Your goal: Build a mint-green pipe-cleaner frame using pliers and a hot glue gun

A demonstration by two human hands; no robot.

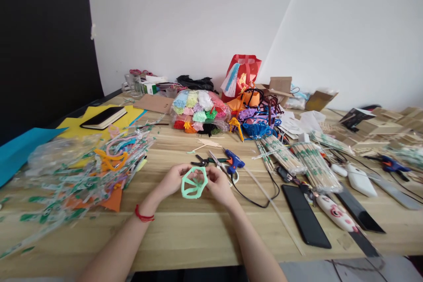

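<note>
A mint-green openwork frame [193,194], with a many-sided rim and spokes meeting inside, is held up over the near middle of the table. My left hand [175,179] grips its left side, and my right hand [218,181] has its fingers closed on the right side. The fingertips behind the frame are partly hidden. Just beyond my hands lie scissors [215,158] with white handles, dark-handled pliers [200,161] and a blue hot glue gun [234,161]. The frame looks made of fuzzy pipe cleaner, though its exact material is hard to tell.
Wrapper scraps [82,185] cover the left side. Bagged pipe-cleaner bundles [200,112] and a red bag [243,75] stand at the back. On the right lie packaged wooden sticks [313,165], a black phone [306,216], a glue stick [274,209] and a second glue gun [391,164].
</note>
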